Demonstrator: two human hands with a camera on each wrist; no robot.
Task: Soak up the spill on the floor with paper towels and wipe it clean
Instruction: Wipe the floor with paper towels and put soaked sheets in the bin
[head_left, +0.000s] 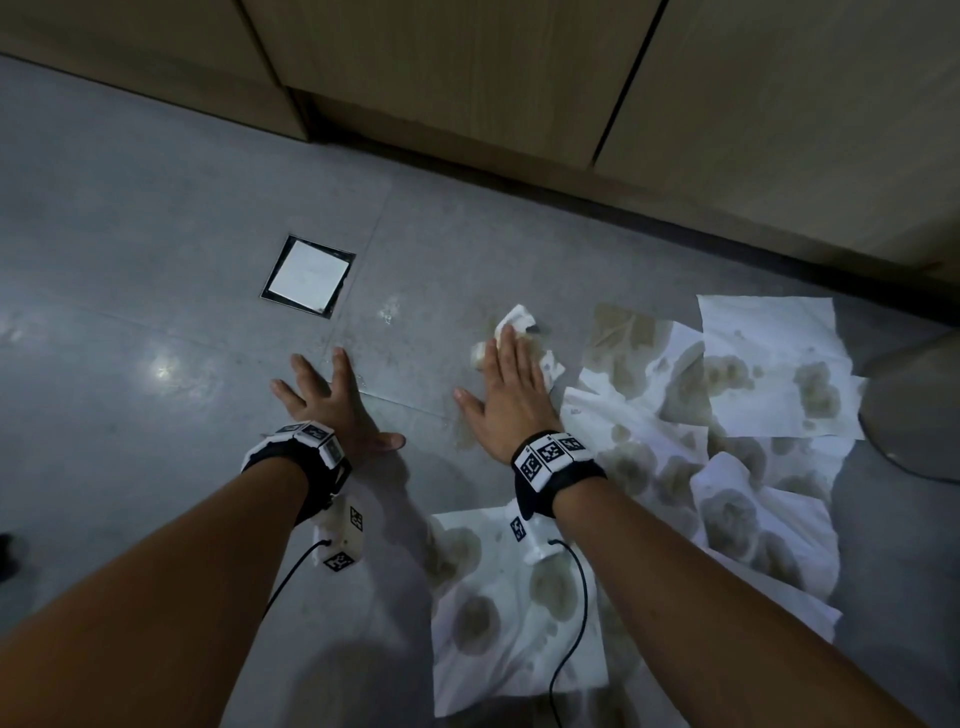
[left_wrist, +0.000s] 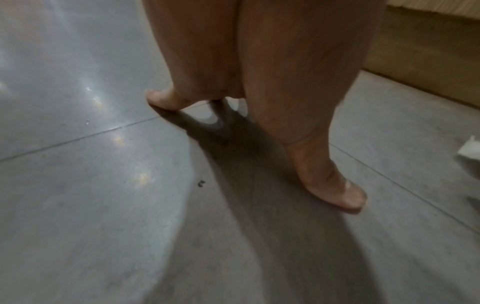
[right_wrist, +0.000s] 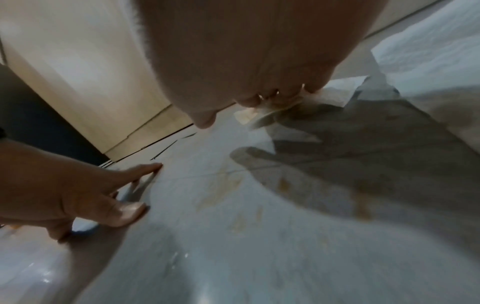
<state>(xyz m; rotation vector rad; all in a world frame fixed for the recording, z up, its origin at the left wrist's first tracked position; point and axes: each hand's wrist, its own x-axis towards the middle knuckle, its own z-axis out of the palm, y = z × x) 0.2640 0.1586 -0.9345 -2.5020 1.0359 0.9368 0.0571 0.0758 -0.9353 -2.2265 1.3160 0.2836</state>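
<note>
A stained paper towel lies flat on the grey floor, nearest. The right hand presses a crumpled towel with straight fingers. The left hand rests spread on the floor, holding nothing. More stained sheets lie near the cabinet.

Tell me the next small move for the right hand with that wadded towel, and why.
Probably drag the wadded towel back toward the body, under the flat right hand. Brownish streaks lie on the bare floor just nearer than the wad, uncovered by the stained sheets. The left hand only braces on the tile.
</note>
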